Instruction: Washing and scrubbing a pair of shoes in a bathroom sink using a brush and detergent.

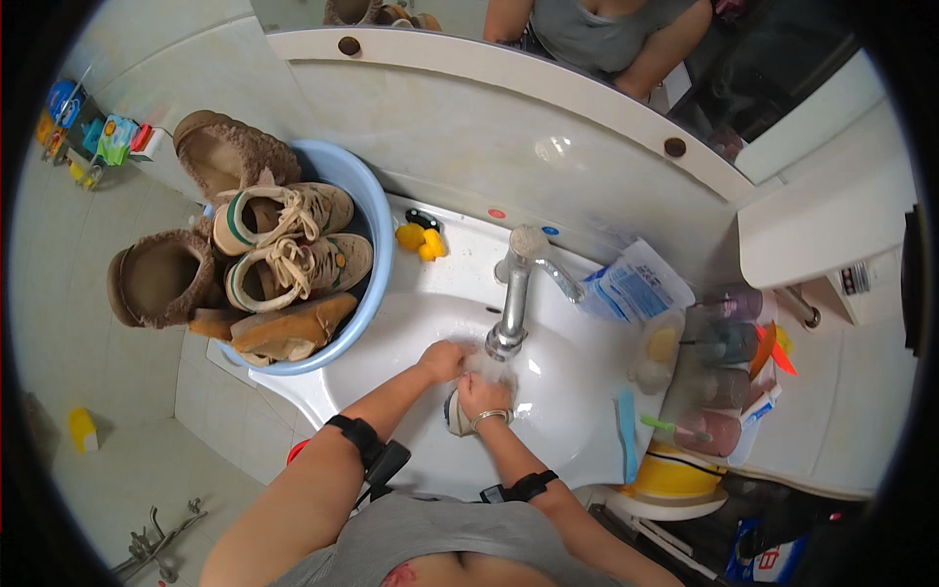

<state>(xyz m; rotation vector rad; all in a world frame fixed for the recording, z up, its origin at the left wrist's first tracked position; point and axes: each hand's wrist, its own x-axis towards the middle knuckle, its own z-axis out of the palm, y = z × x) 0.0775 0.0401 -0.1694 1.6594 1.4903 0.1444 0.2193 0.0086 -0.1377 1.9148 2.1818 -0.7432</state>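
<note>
Water runs from the chrome faucet (516, 293) into the white ceramic sink (565, 433). Under the stream, my right hand (484, 395), with bracelets at the wrist, grips a light-coloured shoe (459, 415) that is partly hidden beneath it. My left hand (442, 361) is at the left side of the stream with its fingers curled; the splashing water hides its fingertips, so I cannot tell whether it holds anything. On the sink's left side a light blue plastic basin (378, 293) is heaped with several shoes, among them beige lace-up sneakers (312, 275) and brown fleece-lined shoes (158, 279).
Small yellow rubber ducks (431, 244) sit behind the sink bowl. Right of the faucet lie a blue-and-white plastic packet (634, 282), a soap dish (659, 352) and a light blue comb (626, 436). Several cups (722, 389) stand along the right shelf. A mirror cabinet hangs above.
</note>
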